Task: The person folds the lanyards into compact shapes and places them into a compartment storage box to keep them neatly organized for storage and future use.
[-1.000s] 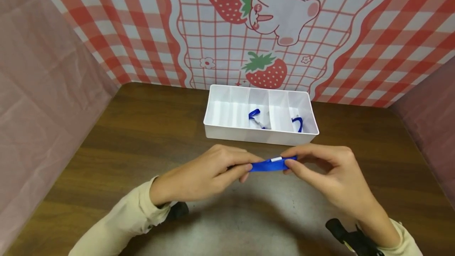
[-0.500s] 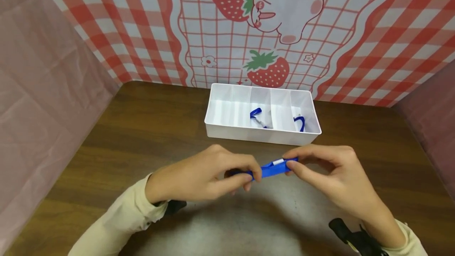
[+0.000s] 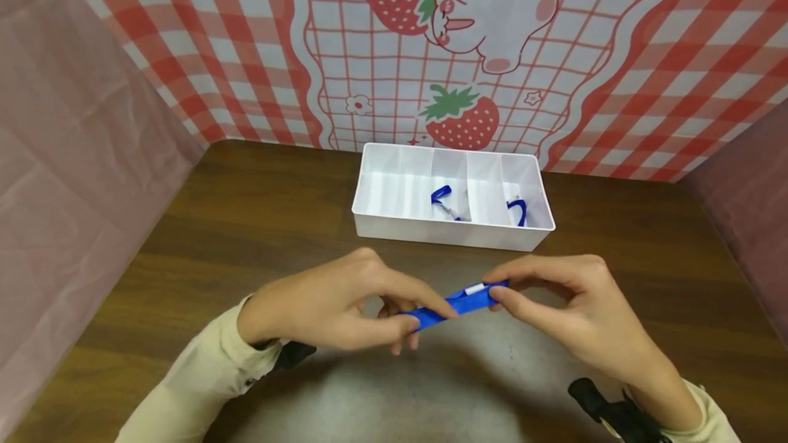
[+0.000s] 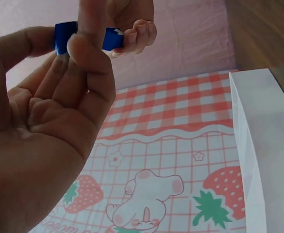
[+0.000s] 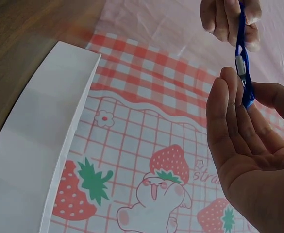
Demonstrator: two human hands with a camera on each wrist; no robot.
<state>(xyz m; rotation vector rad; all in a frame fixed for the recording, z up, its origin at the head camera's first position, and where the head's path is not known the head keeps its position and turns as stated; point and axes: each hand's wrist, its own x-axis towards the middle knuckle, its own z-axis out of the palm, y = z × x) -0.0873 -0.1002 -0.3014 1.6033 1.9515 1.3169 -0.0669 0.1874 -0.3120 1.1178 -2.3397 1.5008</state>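
Note:
Both hands hold a blue strap [image 3: 473, 301], folded into a flat band with a small whitish clip [image 5: 240, 65] on it. My left hand [image 3: 341, 303] pinches the left end between thumb and fingers, its index finger lying along the strap. At the other end, the thumb and fingers of my right hand [image 3: 581, 303] pinch the strap close to the clip. The band tilts, left end lower, in the air in front of the box. In the left wrist view the strap [image 4: 113, 40] is partly hidden behind a finger.
A white divided box [image 3: 443, 232] stands on the wooden table [image 3: 246, 217] beyond the hands. One blue item [image 3: 441, 193] lies in a middle compartment, another blue item [image 3: 520, 212] in the right-end one. A strawberry-patterned cloth [image 3: 382, 81] hangs behind.
My left hand has shifted left and slightly down along the strap, so more of the band shows. The strap has gone from nearly level to tilted. My right hand keeps its pinch.

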